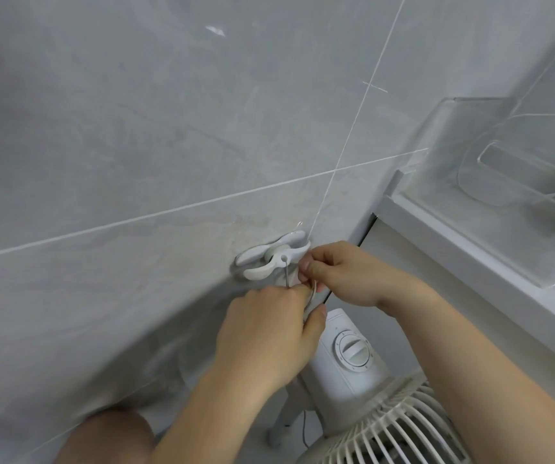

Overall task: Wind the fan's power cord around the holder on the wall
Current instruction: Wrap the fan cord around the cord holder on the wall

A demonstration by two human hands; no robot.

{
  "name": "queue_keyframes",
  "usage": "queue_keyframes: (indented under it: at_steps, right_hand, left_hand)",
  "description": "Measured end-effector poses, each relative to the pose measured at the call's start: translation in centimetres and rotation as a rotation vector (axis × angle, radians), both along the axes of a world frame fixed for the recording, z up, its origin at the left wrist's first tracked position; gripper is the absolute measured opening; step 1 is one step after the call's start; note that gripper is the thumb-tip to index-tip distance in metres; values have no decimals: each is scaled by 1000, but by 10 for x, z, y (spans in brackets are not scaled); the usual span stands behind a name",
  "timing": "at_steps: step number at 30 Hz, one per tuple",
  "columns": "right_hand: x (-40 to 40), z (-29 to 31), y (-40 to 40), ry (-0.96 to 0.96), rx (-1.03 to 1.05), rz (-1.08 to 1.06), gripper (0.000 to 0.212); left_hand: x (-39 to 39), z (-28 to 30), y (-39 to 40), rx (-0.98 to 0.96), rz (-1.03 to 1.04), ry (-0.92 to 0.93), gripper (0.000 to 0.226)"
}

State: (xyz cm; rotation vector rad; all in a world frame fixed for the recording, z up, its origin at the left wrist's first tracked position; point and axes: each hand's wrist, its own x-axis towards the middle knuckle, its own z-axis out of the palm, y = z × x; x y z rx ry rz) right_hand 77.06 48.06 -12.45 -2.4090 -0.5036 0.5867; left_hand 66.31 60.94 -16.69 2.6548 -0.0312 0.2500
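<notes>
I see both hands, left hand (266, 333) and right hand (343, 272), pinching the white cord (311, 301) below the wall holder (269, 256), fan (353, 360) at five o'clock.

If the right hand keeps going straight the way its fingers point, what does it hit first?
Probably the white plastic cord holder on the grey tiled wall. The right hand points left at it, pinching the thin white cord, fingertips almost touching; depth is unclear.

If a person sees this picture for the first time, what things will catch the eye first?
Two hands meet at the centre: the left hand and the right hand both pinch the thin cord just below the white holder on the grey tiled wall. The white fan stands below them, at lower right.
</notes>
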Motion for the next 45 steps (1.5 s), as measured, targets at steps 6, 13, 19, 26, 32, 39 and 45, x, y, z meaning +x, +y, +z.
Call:
queue_keyframes:
  at_steps: [6,13,19,26,32,39,45]
  right_hand:
    - [3,1,-3,254,8,-27,41]
    - [14,3,2,438,196,-193,21]
    - [14,10,7,442,267,-239,32]
    - [7,11,9,26,299,-241,23]
    - [-2,12,12,-162,374,-342,22]
    - [-12,26,17,-258,461,-219,16]
    - [-20,36,10,-19,691,-173,26]
  left_hand:
    - [-10,18,14,-149,-60,-277,36]
    - [-3,10,30,-493,-54,-586,45]
    - [-2,10,31,-447,-40,-624,49]
    - [-7,10,39,-326,-118,-427,52]
    - [-10,15,32,-302,-153,-127,23]
    - [-16,29,23,-324,-143,-137,27]
    - [-17,29,20,-287,-153,-68,31]
